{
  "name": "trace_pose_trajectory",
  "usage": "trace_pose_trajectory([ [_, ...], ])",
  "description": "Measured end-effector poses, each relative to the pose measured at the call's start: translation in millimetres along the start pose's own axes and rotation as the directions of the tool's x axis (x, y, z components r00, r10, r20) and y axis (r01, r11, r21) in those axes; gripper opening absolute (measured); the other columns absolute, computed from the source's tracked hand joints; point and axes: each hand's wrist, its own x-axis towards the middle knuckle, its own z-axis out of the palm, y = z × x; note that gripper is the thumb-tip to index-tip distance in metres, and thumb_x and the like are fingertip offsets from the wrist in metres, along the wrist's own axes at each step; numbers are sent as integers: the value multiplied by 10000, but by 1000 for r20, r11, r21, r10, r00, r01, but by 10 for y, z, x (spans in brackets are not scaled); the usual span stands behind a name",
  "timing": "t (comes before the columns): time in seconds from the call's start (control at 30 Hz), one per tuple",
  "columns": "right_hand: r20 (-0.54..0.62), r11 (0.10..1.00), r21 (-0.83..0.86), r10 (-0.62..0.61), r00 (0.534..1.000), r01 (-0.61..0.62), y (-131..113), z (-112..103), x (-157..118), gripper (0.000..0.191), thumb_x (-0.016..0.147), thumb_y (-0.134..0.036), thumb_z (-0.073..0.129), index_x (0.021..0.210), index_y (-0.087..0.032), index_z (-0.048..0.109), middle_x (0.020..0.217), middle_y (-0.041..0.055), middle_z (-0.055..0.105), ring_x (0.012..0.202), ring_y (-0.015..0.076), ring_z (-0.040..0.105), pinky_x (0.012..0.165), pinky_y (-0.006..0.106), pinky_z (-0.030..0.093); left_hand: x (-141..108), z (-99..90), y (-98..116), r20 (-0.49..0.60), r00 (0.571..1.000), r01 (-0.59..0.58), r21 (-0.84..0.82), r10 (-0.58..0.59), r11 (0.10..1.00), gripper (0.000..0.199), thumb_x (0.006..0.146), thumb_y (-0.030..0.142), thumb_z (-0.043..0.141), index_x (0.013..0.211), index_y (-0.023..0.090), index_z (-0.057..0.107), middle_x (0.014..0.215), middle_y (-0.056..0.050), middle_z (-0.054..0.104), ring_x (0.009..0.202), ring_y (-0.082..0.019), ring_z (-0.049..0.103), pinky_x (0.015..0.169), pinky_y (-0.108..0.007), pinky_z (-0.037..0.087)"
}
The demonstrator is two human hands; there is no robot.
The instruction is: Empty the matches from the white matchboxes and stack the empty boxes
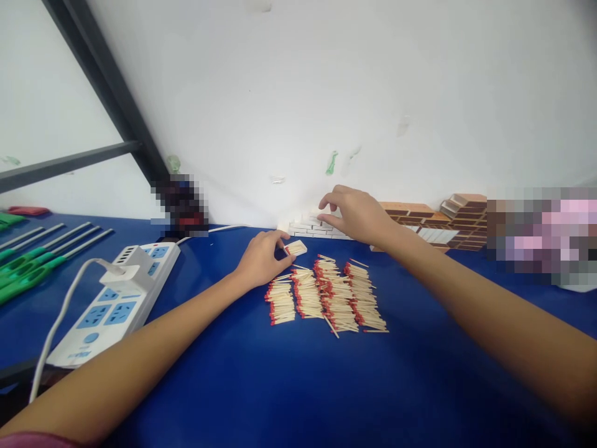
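Observation:
My left hand grips the end of a small white matchbox tray between thumb and fingers. A few red-tipped matches lie in that tray. My right hand hovers by a low stack of white matchbox trays against the wall, its thumb and fingers apart and nothing visible between them. In front of both hands, red-headed matches lie in several rough rows on the blue table. A few matches stick out loosely from the rows.
Brown-sided matchboxes are stacked along the wall behind my right forearm. At left lie a white power strip with a plugged-in charger and cable, and green-handled tools. A dark metal frame slants at upper left.

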Motion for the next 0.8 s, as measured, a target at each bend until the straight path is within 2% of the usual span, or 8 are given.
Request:
trace_pose_trajectory([
  [0.07,27,998,-48,30,999,-28,-6,36,43,148,950,-332,711,975,-193,754,1018,90,681,813,221,603,697,338,388,-1,1,3,-2,1000,-2,-3,2,1000,367,882,327,767,1205,197,654,1036,-52,761,1026,-282,671,930,-427,503],
  [0.17,39,999,-7,33,999,-33,27,58,58,136,955,-305,705,900,-190,753,979,83,673,815,213,604,708,337,401,-4,6,5,2,1000,-12,-7,12,1000,360,881,322,765,1202,203,654,1036,-53,753,1027,-283,670,935,-429,501],
  [0.27,-8,999,31,35,999,-35,119,-4,38,121,951,-279,701,885,-192,751,942,74,673,784,200,596,723,343,421,-9,14,6,5,1000,-19,-11,19,1000,353,885,318,758,1200,201,652,1043,-56,749,1041,-286,663,940,-433,502],
  [0.37,-48,998,-14,67,997,-67,258,-117,-23,114,943,-272,692,883,-201,756,925,76,671,757,201,581,690,347,407,-9,22,4,3,1000,-20,-11,20,1000,345,891,314,750,1200,199,649,1048,-60,749,1051,-292,656,945,-443,502],
  [0.5,54,986,-123,117,992,-110,368,-187,-143,115,939,-272,688,873,-210,758,920,80,664,730,205,561,630,337,356,-4,29,1,3,1000,-27,-7,27,1000,344,886,303,750,1199,201,650,1045,-61,745,1044,-292,653,946,-445,502],
  [0.63,111,982,-165,114,987,-94,284,-134,-201,136,964,-246,654,883,-203,754,972,93,668,756,217,578,638,341,352,-5,27,8,4,1000,-27,-10,27,1000,351,887,305,749,1206,198,651,1049,-64,747,1045,-293,656,949,-450,504],
  [0.8,109,983,-141,132,985,-116,188,-70,-168,116,961,-241,670,899,-206,762,976,91,672,778,222,592,662,337,365,-17,15,22,12,1000,-21,-16,21,1000,355,891,320,748,1210,197,652,1065,-66,755,1057,-292,660,949,-451,509],
])
